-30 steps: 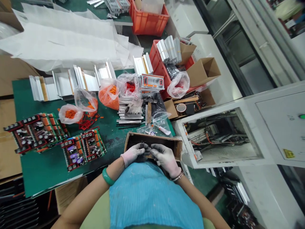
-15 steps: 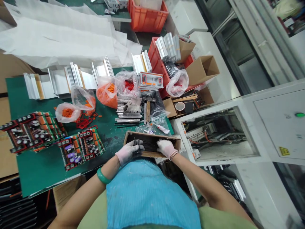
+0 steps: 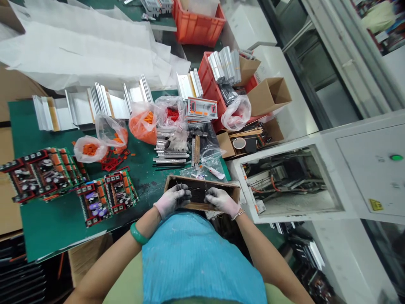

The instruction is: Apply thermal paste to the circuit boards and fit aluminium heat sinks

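Note:
A narrow cardboard box point(image 3: 234, 192) with thin dark strips point(image 3: 198, 193) in it sits at the table's front edge, close to my blue apron. Over its left end, my left hand point(image 3: 173, 198), in a white glove with dark-stained fingertips, is closed on a few of the thin dark strips. My right hand point(image 3: 222, 201), gloved the same way, pinches a thin dark strip above the right half of the box. The strips' exact kind is too small to make out, and the fingers partly hide them.
Circuit board assemblies point(image 3: 107, 196) stand on the green table point(image 3: 47, 232) at left. Behind are bags of orange parts point(image 3: 90, 148), metal strips point(image 3: 171, 156) and a glove point(image 3: 179, 141). A red crate point(image 3: 209, 84) is at the back; a white machine cabinet point(image 3: 357, 169) stands right.
My right hand has drawn back from inside the box toward its near rim, its fingers now pinched on a strip. My left hand has stayed nearly in place, fingers shifting slightly.

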